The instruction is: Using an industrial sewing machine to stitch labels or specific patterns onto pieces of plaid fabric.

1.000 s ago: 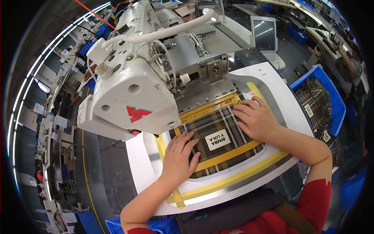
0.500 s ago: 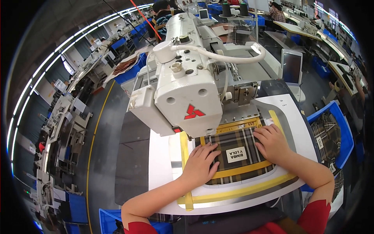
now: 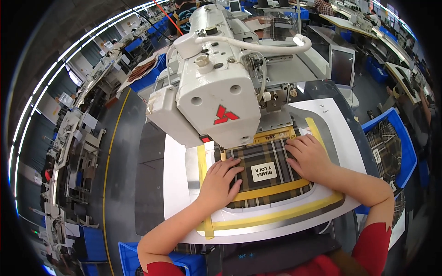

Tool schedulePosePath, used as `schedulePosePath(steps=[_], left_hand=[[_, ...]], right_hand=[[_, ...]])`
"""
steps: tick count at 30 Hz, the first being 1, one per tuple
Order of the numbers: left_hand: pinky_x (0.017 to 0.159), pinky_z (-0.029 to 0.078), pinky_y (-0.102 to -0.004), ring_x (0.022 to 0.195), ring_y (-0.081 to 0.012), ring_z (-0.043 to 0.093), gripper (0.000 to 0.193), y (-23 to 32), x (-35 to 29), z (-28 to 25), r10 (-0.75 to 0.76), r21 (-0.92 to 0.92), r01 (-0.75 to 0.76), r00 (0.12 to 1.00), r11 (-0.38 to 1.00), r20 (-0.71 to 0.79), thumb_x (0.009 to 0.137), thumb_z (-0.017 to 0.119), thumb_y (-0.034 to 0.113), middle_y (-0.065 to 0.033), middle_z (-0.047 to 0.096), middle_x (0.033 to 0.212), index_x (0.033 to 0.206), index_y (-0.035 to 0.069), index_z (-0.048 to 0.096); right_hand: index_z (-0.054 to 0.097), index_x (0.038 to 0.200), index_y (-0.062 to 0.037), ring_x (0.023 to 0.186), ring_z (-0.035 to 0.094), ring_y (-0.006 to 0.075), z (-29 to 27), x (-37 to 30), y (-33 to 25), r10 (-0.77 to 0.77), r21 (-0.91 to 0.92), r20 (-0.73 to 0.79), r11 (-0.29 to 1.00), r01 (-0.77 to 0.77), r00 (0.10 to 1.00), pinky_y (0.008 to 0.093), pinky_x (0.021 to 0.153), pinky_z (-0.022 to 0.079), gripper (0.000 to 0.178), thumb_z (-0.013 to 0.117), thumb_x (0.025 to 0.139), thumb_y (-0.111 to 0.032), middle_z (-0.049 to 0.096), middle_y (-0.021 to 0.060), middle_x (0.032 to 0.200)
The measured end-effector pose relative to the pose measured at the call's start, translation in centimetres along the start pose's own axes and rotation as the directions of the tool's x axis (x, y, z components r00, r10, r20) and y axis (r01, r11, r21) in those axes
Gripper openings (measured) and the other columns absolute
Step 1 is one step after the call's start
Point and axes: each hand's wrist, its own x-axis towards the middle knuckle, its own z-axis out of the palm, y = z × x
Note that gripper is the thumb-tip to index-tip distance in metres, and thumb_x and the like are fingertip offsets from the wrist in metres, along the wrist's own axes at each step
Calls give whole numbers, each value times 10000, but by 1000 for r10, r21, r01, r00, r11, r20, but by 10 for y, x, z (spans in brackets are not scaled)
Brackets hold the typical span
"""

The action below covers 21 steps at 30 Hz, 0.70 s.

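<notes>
A piece of dark plaid fabric [image 3: 258, 153] with a white label patch [image 3: 264, 171] lies in a framed sewing template, under the front of a white sewing machine head [image 3: 216, 99]. My left hand [image 3: 220, 180] rests on the fabric's left side, fingers spread and flat. My right hand [image 3: 307, 157] lies over its right edge, fingers stretched out. A yellow strip [image 3: 271, 189] crosses the fabric below the label. Yellow tape [image 3: 276, 218] edges the white template sheet [image 3: 177, 193]. The needle area is hidden behind the machine head.
A blue bin [image 3: 407, 152] with more plaid pieces stands at the right, another blue bin [image 3: 129, 257] at lower left. A screen panel [image 3: 342, 66] stands right of the machine. A dark table surface [image 3: 149, 184] extends left of the sheet. Other workstations line the room.
The template sheet and fabric have slid left and slightly toward me relative to the machine, with both hands moving along on them. The whole view has also shifted a little.
</notes>
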Motion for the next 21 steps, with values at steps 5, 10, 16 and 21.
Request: schedulePosePath(steps=[5, 10, 16, 21], left_hand=[[1034, 372, -440, 1200, -328, 496, 316, 2, 0, 3, -39, -6, 39, 999, 999, -28, 811, 637, 140, -112, 550, 1259, 1115, 62, 598], [1016, 386, -436, 1191, -320, 505, 321, 4, 0, 3, -70, -6, 70, 997, 998, -18, 807, 642, 126, -107, 552, 1254, 1118, 63, 595], [1052, 366, -445, 1203, -323, 497, 364, 11, 7, 1, -98, 75, 95, 994, 993, 43, 821, 662, 167, -115, 546, 1254, 1164, 70, 583], [1072, 342, -471, 1266, -339, 455, 403, 26, 28, 15, -113, 105, 106, 992, 989, 61, 850, 664, 255, -135, 512, 1308, 1192, 67, 564]], right_hand=[[636, 1051, -25, 1035, 550, 265, 5, -1, 8, -45, 2, -4, 999, 45, 999, 403, 954, 406, 335, 673, 799, -243, 616, 93, 1113], [642, 1046, -24, 1036, 548, 261, 11, -4, 14, -78, -2, -20, 997, 78, 997, 393, 954, 406, 341, 675, 800, -257, 619, 92, 1115], [650, 1038, -22, 1037, 546, 260, 18, -3, 21, -116, -1, -10, 993, 116, 993, 385, 941, 414, 353, 676, 803, -284, 624, 93, 1111], [651, 1037, -25, 1056, 540, 251, 22, -4, 27, -132, 14, -11, 991, 132, 991, 380, 921, 427, 352, 678, 802, -285, 624, 94, 1113]])
